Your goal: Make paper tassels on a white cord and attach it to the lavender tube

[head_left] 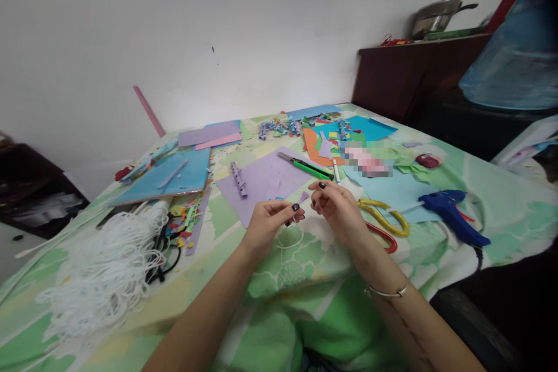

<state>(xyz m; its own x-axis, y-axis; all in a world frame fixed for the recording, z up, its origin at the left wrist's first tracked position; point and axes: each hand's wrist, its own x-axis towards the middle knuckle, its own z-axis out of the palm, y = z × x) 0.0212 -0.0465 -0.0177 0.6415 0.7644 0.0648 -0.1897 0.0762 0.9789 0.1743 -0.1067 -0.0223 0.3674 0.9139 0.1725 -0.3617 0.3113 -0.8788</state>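
Purple paper piece (304,196), small and flared at its visible end, is found just below the centre of the frame, raised between the two hands. Left hand (269,222): thumb and fingertips pressed together, apparently pinching the narrow end, which leaves the flare exposed toward the other side. White cord (291,246) hangs in a loose loop beneath these fingers; whether it is joined to the paper cannot be determined from where I stand. Right hand (337,206): fingers curled close beside the flare, presumably so placed for fine handling; whether they grip anything cannot be told.

Purple sheet (270,171) lies flat at mid-frame, bearing a purple paper roll (239,180) clear of the hands. Green cutter (311,169) rests with its handle end toward the right hand, convenient to reach (its blade points to the upper left, away from the fingers). Scissors (405,228) and a blue glue gun (453,215) lie at right, likely for easy access. Cord heap (108,270) occupies the lower left, seemingly set aside as supply.
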